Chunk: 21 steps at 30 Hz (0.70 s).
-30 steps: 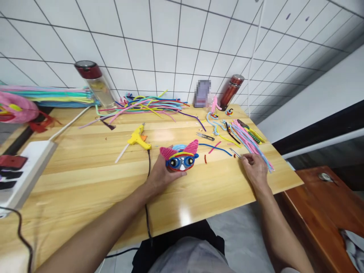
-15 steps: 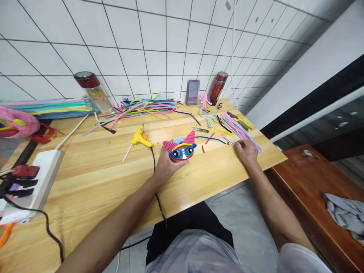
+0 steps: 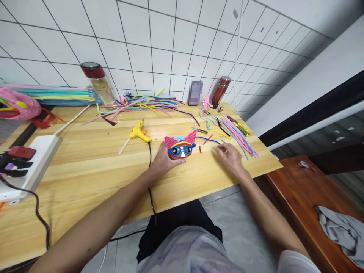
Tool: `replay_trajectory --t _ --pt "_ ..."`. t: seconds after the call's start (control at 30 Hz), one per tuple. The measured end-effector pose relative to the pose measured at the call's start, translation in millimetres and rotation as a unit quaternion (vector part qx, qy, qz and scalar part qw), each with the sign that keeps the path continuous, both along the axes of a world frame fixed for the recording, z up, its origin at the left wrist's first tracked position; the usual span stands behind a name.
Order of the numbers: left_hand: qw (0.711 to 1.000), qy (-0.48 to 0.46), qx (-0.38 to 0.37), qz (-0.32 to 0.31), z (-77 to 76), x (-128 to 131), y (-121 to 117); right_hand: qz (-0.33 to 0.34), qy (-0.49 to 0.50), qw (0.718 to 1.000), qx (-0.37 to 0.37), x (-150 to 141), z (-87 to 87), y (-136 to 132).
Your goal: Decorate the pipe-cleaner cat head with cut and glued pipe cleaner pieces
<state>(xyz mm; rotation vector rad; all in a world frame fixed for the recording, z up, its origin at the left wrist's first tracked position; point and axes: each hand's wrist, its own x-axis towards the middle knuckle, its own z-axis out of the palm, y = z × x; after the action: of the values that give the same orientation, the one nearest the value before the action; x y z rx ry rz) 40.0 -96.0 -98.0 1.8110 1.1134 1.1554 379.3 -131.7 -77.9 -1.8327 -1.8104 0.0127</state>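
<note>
My left hand [image 3: 165, 157] is wrapped round a small cat-like head [image 3: 182, 151] made of pipe cleaners, with pink pointed ears, blue-rimmed eyes and a yellow and red band. It stands upright facing me. My right hand [image 3: 229, 157] is just over the table to its right, fingers loosely bent and slightly apart, with nothing seen in them. Tweezers [image 3: 223, 141] lie partly hidden behind that hand. Near it are a blue pipe cleaner [image 3: 209, 139], a short red piece [image 3: 200, 149] and crossed pink pieces [image 3: 207, 139].
A yellow glue gun [image 3: 139, 132] lies to the left, its cord running off the front edge. Thread snips [image 3: 200, 130], a pipe-cleaner pile [image 3: 148, 103] and a pink and blue bundle [image 3: 239, 135] lie behind. A glass bottle [image 3: 101, 87], red flask [image 3: 221, 92] and power strip [image 3: 36, 163] stand around.
My right hand has let go of the tweezers and moved left towards the cat-like head. My left hand keeps its hold. The camera view has shifted.
</note>
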Motion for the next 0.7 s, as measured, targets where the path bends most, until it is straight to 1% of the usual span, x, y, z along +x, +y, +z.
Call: replay_trajectory --t 0.07,0.13,0.23,0.33,0.4,0.43,0.53,0.6,0.63,0.7 --pt "1.000 0.000 -0.009 0.013 -1.0 0 0 0.061 0.013 0.998 -0.027 -29 3.4 0" --pt "1.000 -0.005 -0.012 0.019 -1.9 1 0 0.089 0.014 0.994 -0.060 -52 5.5 3" --pt "1.000 -0.009 -0.008 0.021 -2.4 1 1 0.077 -0.018 0.991 -0.111 -70 4.7 10" --pt "1.000 -0.002 -0.002 0.021 -2.9 2 0 0.052 -0.055 0.988 -0.133 -74 0.8 15" --pt "1.000 0.000 -0.003 0.022 -3.7 3 0 0.047 -0.046 0.990 -0.125 -70 -1.2 15" --pt "1.000 -0.001 -0.004 0.022 -4.2 3 0 0.048 -0.023 0.992 -0.114 -68 -1.5 14" --pt "1.000 -0.007 -0.015 0.019 -4.8 3 -1 0.064 0.108 0.990 -0.065 -61 3.4 6" --pt "1.000 -0.011 -0.018 0.011 -4.1 3 -2 0.085 0.186 0.979 -0.024 -62 12.7 -2" --pt "1.000 -0.012 -0.017 0.006 -3.5 3 -2 0.099 0.204 0.974 -0.003 -66 19.2 -5" --pt "1.000 -0.012 -0.011 0.001 -2.2 2 -2 0.135 0.197 0.970 0.041 -79 34.4 -10"
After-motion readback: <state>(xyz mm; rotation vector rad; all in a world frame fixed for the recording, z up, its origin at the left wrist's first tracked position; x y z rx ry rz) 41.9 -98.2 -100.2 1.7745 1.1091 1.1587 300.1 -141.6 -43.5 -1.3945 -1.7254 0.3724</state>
